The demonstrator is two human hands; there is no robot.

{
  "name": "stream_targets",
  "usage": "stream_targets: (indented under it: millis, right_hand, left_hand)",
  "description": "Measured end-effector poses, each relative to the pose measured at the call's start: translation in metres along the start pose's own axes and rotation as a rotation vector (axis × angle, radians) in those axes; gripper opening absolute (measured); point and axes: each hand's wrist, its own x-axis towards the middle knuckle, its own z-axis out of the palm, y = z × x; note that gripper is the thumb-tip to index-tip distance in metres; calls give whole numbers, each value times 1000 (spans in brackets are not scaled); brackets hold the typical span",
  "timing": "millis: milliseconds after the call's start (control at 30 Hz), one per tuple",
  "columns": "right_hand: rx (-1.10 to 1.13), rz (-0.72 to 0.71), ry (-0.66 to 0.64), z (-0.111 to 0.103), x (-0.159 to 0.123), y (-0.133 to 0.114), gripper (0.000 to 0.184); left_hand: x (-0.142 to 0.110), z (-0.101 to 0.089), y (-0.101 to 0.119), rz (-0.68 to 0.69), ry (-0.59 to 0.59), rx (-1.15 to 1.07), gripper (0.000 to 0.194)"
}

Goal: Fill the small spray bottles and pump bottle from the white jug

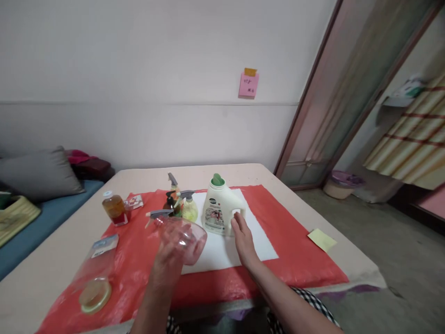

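My left hand [170,257] grips a clear pink spray bottle [186,236] with a grey trigger head, holding it tilted above the white sheet [225,248]. My right hand [243,239] reaches forward with its fingers extended, its fingertips touching the handle of a white detergent jug [220,206] with a green cap. The jug stands upright on the white sheet. Behind the pink bottle stand a dark pump bottle [170,202] and a small yellow-green spray bottle [189,206].
A red plastic cover [299,250] lies over the beige table. At the left stand an amber-liquid bottle [114,208] and a small packet [135,202]; a clear plastic jar [93,276] lies near the front left. A yellow note [321,240] sits at the right. A sofa with pillow is left.
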Motion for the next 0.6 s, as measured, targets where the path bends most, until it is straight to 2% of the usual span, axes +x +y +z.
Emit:
stream_targets:
  millis: [100, 233, 333, 467, 600]
  right_hand:
    - [32, -60, -14, 9, 21, -5, 77]
    - [85, -38, -57, 23, 55, 1, 84]
    - [114, -24, -102, 20, 75, 6, 86]
    - [118, -52, -150, 11, 86, 6, 83]
    - [92, -94, -169, 5, 91, -2, 86]
  left_hand:
    - [11, 22, -6, 49, 23, 63, 59]
    - [33, 51, -15, 168, 111, 250, 80]
    - [51, 64, -19, 282, 144, 400, 79]
    - [68, 57, -21, 387, 226, 492, 75]
    - [73, 39, -33, 302, 271, 655, 70]
